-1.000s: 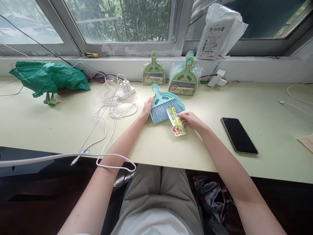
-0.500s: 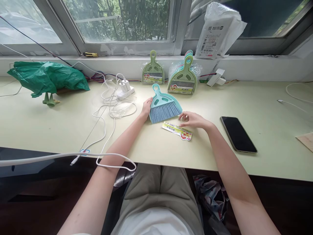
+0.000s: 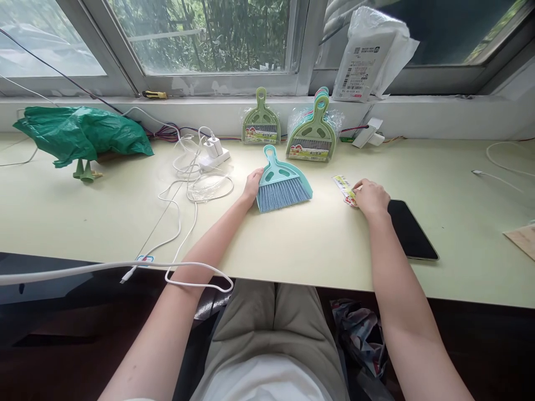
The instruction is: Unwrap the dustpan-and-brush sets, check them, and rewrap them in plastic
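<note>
A light-blue dustpan with its brush (image 3: 284, 192) rests on the table in front of me, bristles toward me and handle pointing away. My left hand (image 3: 253, 185) is closed on its left edge. To the right, my right hand (image 3: 371, 197) pinches the end of a colourful printed label card (image 3: 345, 189), just above or on the tabletop; I cannot tell which. The right hand is beside the far end of a black phone (image 3: 412, 231) and partly covers it from view.
Wrapped green dustpan sets (image 3: 311, 133) and a single one (image 3: 261, 125) lean against the sill. White cables (image 3: 179, 211) and a power strip (image 3: 215, 159) lie left, near a green plastic bag (image 3: 83, 133). A white package (image 3: 363, 64) stands on the sill.
My right hand has taken hold of the label card and carried it right, away from the dustpan to beside the phone. My left hand stays on the dustpan, which has barely shifted.
</note>
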Demonstrator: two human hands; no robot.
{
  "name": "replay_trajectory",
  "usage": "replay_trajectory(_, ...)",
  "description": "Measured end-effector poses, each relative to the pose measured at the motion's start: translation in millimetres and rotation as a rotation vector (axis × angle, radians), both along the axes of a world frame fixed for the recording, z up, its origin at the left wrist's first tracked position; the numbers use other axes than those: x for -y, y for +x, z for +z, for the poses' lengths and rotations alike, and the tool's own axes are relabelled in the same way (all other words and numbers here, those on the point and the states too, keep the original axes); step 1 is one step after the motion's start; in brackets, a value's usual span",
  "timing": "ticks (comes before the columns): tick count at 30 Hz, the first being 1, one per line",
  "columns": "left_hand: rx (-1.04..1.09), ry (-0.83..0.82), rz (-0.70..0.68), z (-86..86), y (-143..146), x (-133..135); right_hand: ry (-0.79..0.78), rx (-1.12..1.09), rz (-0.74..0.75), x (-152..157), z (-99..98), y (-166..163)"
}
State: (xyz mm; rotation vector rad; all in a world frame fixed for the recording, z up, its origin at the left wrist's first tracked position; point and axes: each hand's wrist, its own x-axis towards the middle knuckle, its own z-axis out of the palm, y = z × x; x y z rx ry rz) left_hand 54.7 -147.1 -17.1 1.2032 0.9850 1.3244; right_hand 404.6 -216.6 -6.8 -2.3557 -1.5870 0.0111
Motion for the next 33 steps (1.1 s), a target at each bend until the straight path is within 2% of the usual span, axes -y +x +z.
replay_trajectory(5, -0.046, -0.021, -0.056, 4.4, 5.9, 6.5, 0.104, 0.023, -0.136, 3.1, -4.6, 7.3)
replay_trajectory(8, -0.071, -0.011, -0.057, 6.1, 7.9, 8.2, 0.279, 0.066, -0.092, 4.2, 2.0, -2.7)
replay_trajectory(11, -0.096, 0.007, -0.059, 8.7, 11.7, 11.3, 0.449, 0.073, 0.054, 7.6, 14.8, -30.4)
replay_trajectory(12, -0.114, 0.020, -0.066, 9.7, 13.6, 12.9, 0.463, 0.063, 0.137, 10.1, 18.9, -44.0)
replay_trajectory(16, -0.243, 0.099, -0.131, 12.5, 25.0, 22.0, 0.424, 0.043, 0.488, 24.7, 25.5, -108.0)
replay_trajectory(18, -0.303, 0.130, -0.126, 11.7, 32.1, 28.0, 0.373, 0.050, 0.585, 30.5, 21.8, -134.3)
replay_trajectory(20, -0.353, 0.153, -0.071, 9.6, 38.9, 34.8, 0.338, 0.048, 0.555, 32.4, 15.8, -149.4)
replay_trajectory(23, -0.421, 0.199, -0.027, 7.4, 46.3, 45.4, 0.314, 0.012, 0.499, 28.3, 8.6, -151.3)
replay_trajectory(28, -0.460, 0.279, -0.100, 15.6, 47.7, 56.6, 0.360, -0.119, 0.509, 18.9, 5.7, -136.1)
replay_trajectory(33, -0.575, 0.314, -0.178, 23.6, 42.1, 52.5, 0.441, -0.326, 0.461, 18.2, 8.5, -135.5)
